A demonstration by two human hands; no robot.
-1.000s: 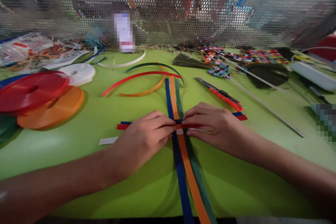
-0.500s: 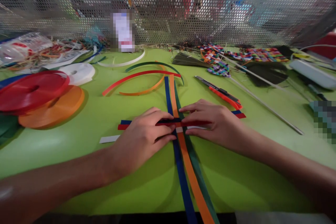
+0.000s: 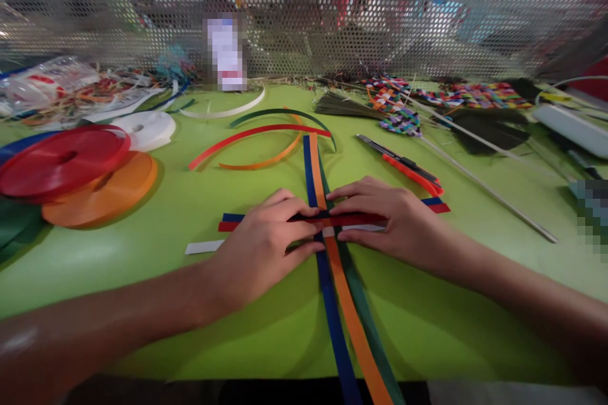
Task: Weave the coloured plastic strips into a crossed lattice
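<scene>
Three long strips, blue [image 3: 338, 329], orange [image 3: 357, 329] and green [image 3: 373, 335], run side by side toward me and hang past the near table edge. Blue, red [image 3: 228, 226] and white [image 3: 203, 247] strips cross them sideways, interlaced at the middle. My left hand [image 3: 266, 237] lies over the left side of the crossing, fingertips and thumb pinching in on the strips. From the right, my right hand [image 3: 396, 215] does the same, its thumb by the white strip and its fingers on the red and blue ones. The hands cover part of the weave.
Rolls of red [image 3: 66, 161], orange [image 3: 107, 193] and white strip lie at left. Loose curved strips [image 3: 261, 133] are beyond the weave. A red-handled craft knife [image 3: 411, 174], a thin rod [image 3: 489, 190] and woven pieces [image 3: 401, 119] lie right. A perforated metal panel [image 3: 294, 19] closes the back.
The whole view has shifted slightly. Both hands stay at the crossing with only small finger movements, and the strips keep the same layout.
</scene>
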